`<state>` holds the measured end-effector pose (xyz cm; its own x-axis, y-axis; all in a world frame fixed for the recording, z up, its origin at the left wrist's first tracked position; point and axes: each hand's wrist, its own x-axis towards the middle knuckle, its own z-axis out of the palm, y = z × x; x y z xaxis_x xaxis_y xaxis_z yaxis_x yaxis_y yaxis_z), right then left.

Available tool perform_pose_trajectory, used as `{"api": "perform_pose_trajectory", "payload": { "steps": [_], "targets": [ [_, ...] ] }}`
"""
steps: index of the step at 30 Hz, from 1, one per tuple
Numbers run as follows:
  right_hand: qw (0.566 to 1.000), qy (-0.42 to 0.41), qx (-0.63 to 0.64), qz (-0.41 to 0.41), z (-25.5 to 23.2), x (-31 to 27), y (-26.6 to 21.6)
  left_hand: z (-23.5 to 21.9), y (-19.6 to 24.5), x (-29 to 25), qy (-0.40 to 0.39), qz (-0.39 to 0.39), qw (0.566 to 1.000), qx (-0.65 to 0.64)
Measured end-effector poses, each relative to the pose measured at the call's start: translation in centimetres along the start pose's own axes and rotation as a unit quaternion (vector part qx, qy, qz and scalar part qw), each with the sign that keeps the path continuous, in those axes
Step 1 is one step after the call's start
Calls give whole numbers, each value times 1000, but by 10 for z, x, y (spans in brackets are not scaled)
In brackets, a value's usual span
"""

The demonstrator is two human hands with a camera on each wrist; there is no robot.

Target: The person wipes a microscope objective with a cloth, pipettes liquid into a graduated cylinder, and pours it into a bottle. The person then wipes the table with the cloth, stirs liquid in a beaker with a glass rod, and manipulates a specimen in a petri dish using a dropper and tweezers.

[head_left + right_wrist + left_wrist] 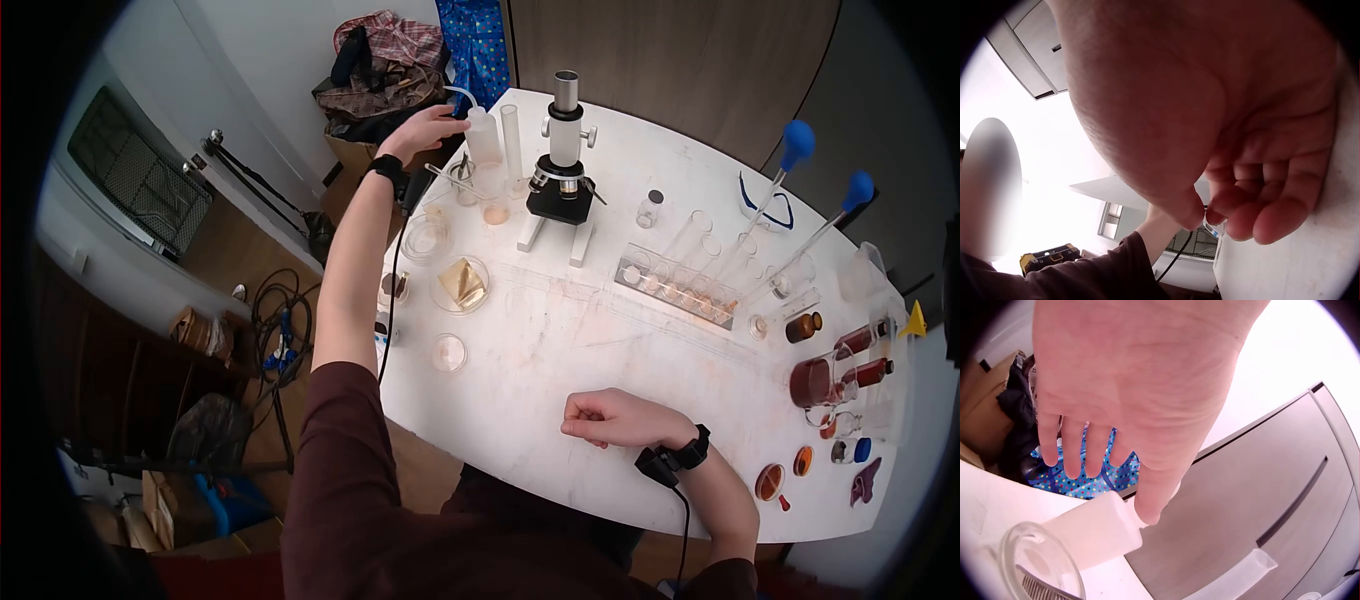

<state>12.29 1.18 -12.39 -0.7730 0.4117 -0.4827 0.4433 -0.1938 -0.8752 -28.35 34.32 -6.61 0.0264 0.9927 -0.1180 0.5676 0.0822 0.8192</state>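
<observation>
The left hand [424, 132] reaches to the table's far left, beside a white plastic squeeze bottle [484, 140] with a bent spout. In the left wrist view its palm [1135, 381] faces the camera, fingers extended and spread, with the thumb by the neck of the bottle [1088, 532]; whether they touch cannot be told. A glass jar [1038, 562] holding a metal tool stands in front of the bottle. The right hand [625, 418] rests on the white table near its front edge, holding nothing. In the right wrist view its fingers [1272, 219] are loosely curled.
A microscope [562, 160] and a tall cylinder [511, 145] stand right of the bottle. Petri dishes [449, 352] lie at left. A tube rack [672, 287], pipettes with blue bulbs [797, 145], dark red containers [815, 382] and small bottles occupy the right side.
</observation>
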Motion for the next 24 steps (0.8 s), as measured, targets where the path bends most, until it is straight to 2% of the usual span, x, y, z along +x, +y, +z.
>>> {"api": "perform_pose_trajectory", "payload": {
  "steps": [3,5,7,11,16,18,19,21,22,24],
  "targets": [
    [999,3,-18,-27,-1,1,4,-28,-13,-6,58,6,998,14],
    [1000,12,-15,-21,-1,1,2,-44,-17,-22,70,30,997,-31],
    [998,13,-49,-48,-1,2,6,-59,-14,-44,87,54,994,-44],
    [996,25,-68,-56,2,3,4,-69,0,-107,113,79,984,-115],
    [997,30,-68,-35,3,5,3,-52,12,-195,150,114,958,-216],
    [995,23,-88,-38,3,5,3,-36,12,-230,113,159,932,-305],
    [995,24,-86,-37,1,4,1,-22,15,-250,112,159,932,-306],
    [993,20,-104,-46,-2,-1,-3,10,23,-289,54,200,931,-299],
    [993,51,-83,-63,-3,-6,-1,20,21,-305,30,219,928,-302],
    [992,67,45,-99,-16,-28,-15,36,15,-331,-13,245,912,-328]
  ]
}}
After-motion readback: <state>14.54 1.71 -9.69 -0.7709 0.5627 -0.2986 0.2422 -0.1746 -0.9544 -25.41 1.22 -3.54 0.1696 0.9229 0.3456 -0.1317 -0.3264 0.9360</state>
